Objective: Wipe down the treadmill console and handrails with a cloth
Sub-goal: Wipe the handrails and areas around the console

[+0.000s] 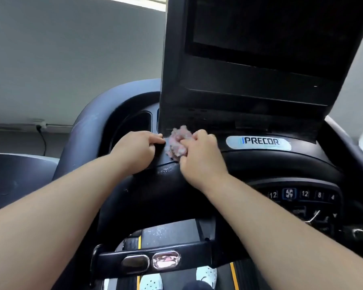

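The black console (249,162) fills my view under its dark screen (268,28). My right hand (199,158) clenches the bunched pink cloth (178,142) against the console's top edge; my left hand (138,149) rests curled just beside it, fingertips pinched.

Pink, mottled cloth (179,142) against the black console (260,162); silver badge (258,142) just right of it, lettered dark.

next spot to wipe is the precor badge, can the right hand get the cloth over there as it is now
Probably yes. The right hand holds the cloth just left of the Precor badge, and the console top between them looks bare.
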Available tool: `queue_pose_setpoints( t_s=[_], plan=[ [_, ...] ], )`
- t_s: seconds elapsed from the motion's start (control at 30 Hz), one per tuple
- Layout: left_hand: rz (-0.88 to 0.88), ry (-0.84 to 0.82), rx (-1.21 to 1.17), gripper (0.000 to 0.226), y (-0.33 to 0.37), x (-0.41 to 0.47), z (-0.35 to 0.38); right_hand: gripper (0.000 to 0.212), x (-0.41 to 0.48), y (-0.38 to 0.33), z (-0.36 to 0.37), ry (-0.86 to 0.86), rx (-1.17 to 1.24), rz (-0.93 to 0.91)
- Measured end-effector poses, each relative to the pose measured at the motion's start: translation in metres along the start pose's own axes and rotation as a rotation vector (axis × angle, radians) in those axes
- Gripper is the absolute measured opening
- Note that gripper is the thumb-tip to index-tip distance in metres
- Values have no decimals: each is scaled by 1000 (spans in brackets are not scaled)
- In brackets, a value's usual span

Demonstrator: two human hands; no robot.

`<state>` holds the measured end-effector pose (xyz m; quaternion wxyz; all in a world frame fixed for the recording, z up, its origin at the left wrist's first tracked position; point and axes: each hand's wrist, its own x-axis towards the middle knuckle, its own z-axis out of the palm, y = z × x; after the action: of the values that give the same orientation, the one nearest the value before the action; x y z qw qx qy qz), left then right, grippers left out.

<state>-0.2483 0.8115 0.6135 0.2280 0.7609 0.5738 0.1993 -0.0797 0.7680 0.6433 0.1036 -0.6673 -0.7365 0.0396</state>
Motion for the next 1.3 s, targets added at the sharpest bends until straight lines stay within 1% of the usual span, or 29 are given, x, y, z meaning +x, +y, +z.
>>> queue_pose_setpoints(
  t_s=[0.07, 0.13, 0.17, 0.23, 0.33, 0.37, 0.43, 0.47, 0.53, 0.57, 0.63, 0.7, 0.77, 0.83, 0.9, 0.97, 1.0, 1.03, 1.07, 1.1, 1.13, 1.17, 1.2, 1.23, 1.27, 1.3],
  plan=[
    [88, -55, 24, 45, -3, -3, -1, 32, -17, -22, 8, -51, 21, -130],
    [151, -140, 53, 50, -7, -8, 0, 35, -17, -19, 3, -94, 41, -170],
    [154, -184, 67, 56, -8, -10, 1, 37, -13, -10, -4, -99, 49, -161],
    [122, -248, 89, 66, -11, -12, 1, 38, -7, 16, -21, -93, 23, -90],
    [107, -283, 74, 69, -11, -11, 1, 37, -11, 67, -44, -72, -77, 150],
    [104, -279, 60, 69, -11, -11, 2, 36, -14, 75, -47, -62, -100, 214],
    [82, -260, 20, 69, -12, -11, 2, 38, -15, 64, -44, -52, -160, 288],
    [70, -248, -1, 68, -11, -9, 1, 42, -15, 48, -39, -52, -210, 271],
    [14, -266, -62, 64, -7, -6, -5, 48, -19, 5, -19, -68, -226, 115],
    [-22, -288, -99, 60, -4, -5, -9, 50, -25, -17, -7, -81, -175, 17],
    [-87, -292, -110, 54, -2, -2, -21, 48, -35, -50, 8, -179, -25, -130],
    [-149, -230, -65, 48, -4, -1, -32, 47, -36, -52, 10, -265, 44, -193],
    [-169, -137, -92, 46, -6, -7, -38, 57, -29, -30, 1, -274, 60, -158],
    [-120, -133, -170, 50, -2, -25, -31, 63, -23, -3, -12, -235, 74, -112],
    [-19, -166, -173, 49, 6, -47, -7, 61, -22, 20, -25, -264, 104, -88],
    [80, -146, -6, 42, 20, -62, 18, 63, -18, 39, -43, -358, 112, -81],
    [107, -105, 91, 48, 28, -63, 27, 66, -13, 48, -53, -402, 95, -71],
    [109, -33, 165, 61, 38, -62, 35, 66, -5, 56, -61, -424, 72, -71],
    [95, 67, 197, 75, 49, -58, 39, 60, 3, 61, -69, -427, 56, -83],
    [74, 171, 181, 84, 61, -52, 42, 49, 11, 63, -74, -421, 52, -109],
    [55, 248, 120, 84, 72, -47, 44, 34, 17, 63, -75, -416, 62, -150],
    [34, 297, 9, 78, 81, -42, 47, 21, 21, 60, -73, -414, 79, -197],
    [15, 319, -123, 72, 87, -39, 49, 12, 25, 57, -69, -419, 106, -238],
    [-4, 321, -216, 70, 91, -39, 50, 9, 28, 54, -65, -435, 137, -263],
    [-11, 306, -233, 69, 91, -41, 50, 10, 31, 52, -62, -463, 162, -280],
    [-13, 291, -175, 66, 86, -46, 48, 14, 35, 52, -61, -497, 156, -308]
  ],
)
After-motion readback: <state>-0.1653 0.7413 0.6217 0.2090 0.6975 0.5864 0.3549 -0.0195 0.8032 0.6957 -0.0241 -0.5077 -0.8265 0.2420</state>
